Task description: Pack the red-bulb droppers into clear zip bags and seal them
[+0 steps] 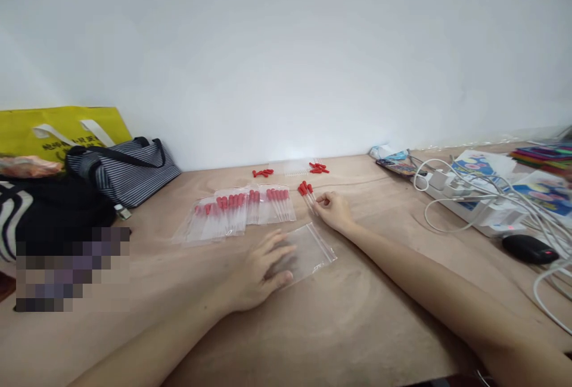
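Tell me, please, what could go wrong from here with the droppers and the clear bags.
The red-bulbed droppers look pinched near their thin stems by the right hand, so they might slip and scatter. The flat clear bag under the left hand looks thin and could slide or crease if pushed. The overlapping filled bags lie close to the left hand, so a careless sweep might knock them out of line.

No word can be read with certainty. On the yellow bag (74,118), between nine and ten o'clock, dark Chinese characters (57,144) are printed, partly covered and too blurred to be deciphered. Towards three o'clock, no lettering can be made out on the blue-printed cards (480,165).
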`<move>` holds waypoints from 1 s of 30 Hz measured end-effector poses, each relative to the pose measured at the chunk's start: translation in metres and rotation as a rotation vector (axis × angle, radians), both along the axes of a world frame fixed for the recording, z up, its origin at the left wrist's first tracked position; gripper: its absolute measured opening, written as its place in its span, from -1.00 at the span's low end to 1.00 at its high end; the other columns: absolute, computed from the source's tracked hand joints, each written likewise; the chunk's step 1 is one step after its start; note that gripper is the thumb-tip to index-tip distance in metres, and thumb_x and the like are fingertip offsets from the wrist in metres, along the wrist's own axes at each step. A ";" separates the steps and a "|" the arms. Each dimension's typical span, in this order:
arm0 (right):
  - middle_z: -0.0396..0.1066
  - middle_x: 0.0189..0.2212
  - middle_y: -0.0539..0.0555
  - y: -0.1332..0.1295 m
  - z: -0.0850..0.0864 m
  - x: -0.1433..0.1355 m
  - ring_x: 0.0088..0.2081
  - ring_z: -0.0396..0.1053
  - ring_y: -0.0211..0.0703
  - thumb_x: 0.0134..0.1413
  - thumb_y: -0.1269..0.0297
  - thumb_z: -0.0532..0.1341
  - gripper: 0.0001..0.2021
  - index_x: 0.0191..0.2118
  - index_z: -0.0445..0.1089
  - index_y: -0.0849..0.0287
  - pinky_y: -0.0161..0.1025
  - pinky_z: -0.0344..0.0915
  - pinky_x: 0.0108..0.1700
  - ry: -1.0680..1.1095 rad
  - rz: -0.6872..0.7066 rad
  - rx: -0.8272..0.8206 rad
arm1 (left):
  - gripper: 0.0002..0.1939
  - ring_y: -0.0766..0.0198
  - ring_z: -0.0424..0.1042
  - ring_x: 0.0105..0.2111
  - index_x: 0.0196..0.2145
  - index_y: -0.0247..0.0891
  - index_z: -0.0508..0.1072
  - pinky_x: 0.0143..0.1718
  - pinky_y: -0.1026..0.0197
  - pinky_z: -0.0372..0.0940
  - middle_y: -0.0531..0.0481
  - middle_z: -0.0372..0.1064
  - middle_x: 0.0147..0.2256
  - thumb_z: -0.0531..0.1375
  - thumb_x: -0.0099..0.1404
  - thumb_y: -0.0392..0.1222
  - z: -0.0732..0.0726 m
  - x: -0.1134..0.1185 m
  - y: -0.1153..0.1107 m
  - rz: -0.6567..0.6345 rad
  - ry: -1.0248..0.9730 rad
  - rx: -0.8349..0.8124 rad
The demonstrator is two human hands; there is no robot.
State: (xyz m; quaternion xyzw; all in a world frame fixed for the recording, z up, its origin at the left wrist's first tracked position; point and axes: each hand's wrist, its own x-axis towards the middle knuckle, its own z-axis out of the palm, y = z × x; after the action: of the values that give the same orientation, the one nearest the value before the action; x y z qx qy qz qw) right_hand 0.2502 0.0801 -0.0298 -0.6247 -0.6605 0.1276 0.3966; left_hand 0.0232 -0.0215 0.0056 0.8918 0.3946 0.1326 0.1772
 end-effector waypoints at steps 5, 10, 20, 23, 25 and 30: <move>0.37 -0.33 0.12 0.022 0.007 -0.020 -0.31 0.32 -0.14 -0.22 0.09 0.19 -0.73 -0.41 0.40 0.18 -0.30 0.16 -0.32 -0.048 -0.126 -0.120 | -0.51 0.04 -0.17 0.17 0.12 -0.01 0.05 0.12 -0.12 -0.15 0.00 -0.19 0.19 -0.04 0.25 0.07 0.002 0.002 -0.007 -0.060 0.164 -0.069; 0.40 -0.43 0.13 0.031 0.009 -0.027 -0.35 0.36 -0.06 -0.23 0.17 0.18 -0.82 -0.53 0.39 0.17 -0.25 0.17 -0.37 -0.027 -0.158 -0.273 | -0.50 0.05 -0.16 0.17 0.12 0.01 0.03 0.12 -0.10 -0.13 0.02 -0.18 0.19 -0.02 0.24 0.07 0.004 -0.003 -0.001 -0.109 0.169 -0.068; 0.34 -0.59 0.02 0.019 0.015 -0.012 -0.49 0.31 -0.24 -0.04 0.08 0.02 -0.70 -0.58 0.25 0.19 -0.35 0.17 -0.47 0.175 -0.049 -0.192 | -0.50 0.06 -0.15 0.17 0.11 0.00 0.04 0.13 -0.09 -0.14 0.02 -0.15 0.18 -0.01 0.23 0.06 0.005 -0.003 0.001 -0.137 0.165 -0.059; 0.30 -0.55 -0.03 -0.002 0.013 0.007 -0.51 0.26 -0.33 -0.04 0.07 0.03 -0.74 -0.50 0.17 0.18 -0.39 0.17 -0.48 0.271 0.032 -0.110 | -0.50 0.07 -0.16 0.17 0.12 0.00 0.04 0.13 -0.09 -0.14 0.02 -0.16 0.19 -0.01 0.23 0.06 0.006 -0.003 0.002 -0.133 0.185 -0.069; 0.19 -0.64 -0.11 -0.019 0.010 0.020 -0.64 0.16 -0.37 -0.10 -0.01 0.07 -0.69 -0.47 0.11 0.16 -0.40 0.10 -0.61 0.512 0.194 -0.084 | -0.50 0.08 -0.17 0.18 0.12 0.01 0.04 0.13 -0.08 -0.14 0.04 -0.17 0.19 -0.01 0.24 0.06 0.005 -0.004 0.003 -0.146 0.180 -0.062; 0.25 -0.58 -0.15 -0.055 0.007 0.035 -0.62 0.26 -0.33 -0.28 0.08 0.26 -0.47 -0.21 -0.02 0.09 -0.38 0.19 -0.59 0.855 0.317 -0.136 | -0.50 0.08 -0.14 0.17 0.11 0.02 0.04 0.13 -0.07 -0.13 0.06 -0.14 0.18 0.01 0.23 0.04 0.004 -0.003 0.005 -0.186 0.147 -0.046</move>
State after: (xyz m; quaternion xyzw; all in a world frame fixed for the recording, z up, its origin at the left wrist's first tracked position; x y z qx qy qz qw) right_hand 0.2849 0.0254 -0.0229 -0.4319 -0.5150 0.4760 0.5671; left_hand 0.0197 -0.0168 0.0098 0.9276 0.3249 0.0408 0.1797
